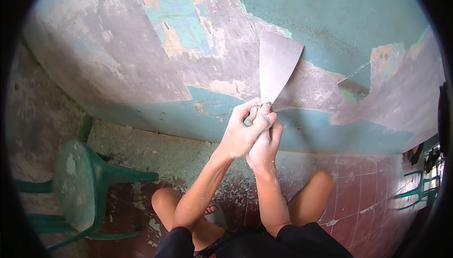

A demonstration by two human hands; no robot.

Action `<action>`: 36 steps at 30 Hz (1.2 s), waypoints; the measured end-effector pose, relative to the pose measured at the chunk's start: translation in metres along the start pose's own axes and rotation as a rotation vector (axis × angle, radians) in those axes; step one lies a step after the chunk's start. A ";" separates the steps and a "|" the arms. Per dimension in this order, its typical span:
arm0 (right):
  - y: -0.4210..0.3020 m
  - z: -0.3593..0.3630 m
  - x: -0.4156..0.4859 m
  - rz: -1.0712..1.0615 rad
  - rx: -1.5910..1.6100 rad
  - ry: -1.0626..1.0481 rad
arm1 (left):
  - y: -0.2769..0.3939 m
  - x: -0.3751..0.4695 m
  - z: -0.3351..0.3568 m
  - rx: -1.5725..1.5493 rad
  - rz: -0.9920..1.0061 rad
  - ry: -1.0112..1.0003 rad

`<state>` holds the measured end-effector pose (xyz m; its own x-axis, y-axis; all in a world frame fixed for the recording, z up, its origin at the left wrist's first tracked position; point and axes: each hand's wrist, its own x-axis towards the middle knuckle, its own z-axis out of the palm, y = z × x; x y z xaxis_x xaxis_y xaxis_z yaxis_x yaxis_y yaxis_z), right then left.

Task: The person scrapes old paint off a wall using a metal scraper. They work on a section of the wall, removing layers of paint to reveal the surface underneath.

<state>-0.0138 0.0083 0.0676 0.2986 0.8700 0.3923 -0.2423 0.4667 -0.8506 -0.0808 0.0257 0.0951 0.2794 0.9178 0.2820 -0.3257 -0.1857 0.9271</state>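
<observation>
Both hands are wrapped around the handle of a wide paint scraper (279, 65), one overlapping the other. My left hand (242, 128) grips from the left side, and my right hand (266, 141) closes on it from the right. White dust coats the fingers and wrists. A bit of pale yellow handle shows between the fingers; the rest is hidden. The flared metal blade points up at the wall (219, 66), its broad edge near the border of the teal paint (339, 13). Whether that edge touches the wall I cannot tell.
A green plastic stool (76, 183) lies on its side at the left. Paint flakes and dust litter the red tiled floor (354, 194) along the wall's base. My bent knees flank my arms. Green plastic furniture (417, 189) stands far right.
</observation>
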 end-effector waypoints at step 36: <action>-0.022 0.006 0.011 -0.181 -0.247 -0.084 | 0.001 0.004 -0.002 -0.240 -0.043 -0.066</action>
<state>-0.0107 0.0089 0.0924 0.2368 0.7914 0.5635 0.0425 0.5710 -0.8198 -0.0821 0.0302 0.0970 0.3530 0.8968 0.2667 -0.5156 -0.0514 0.8553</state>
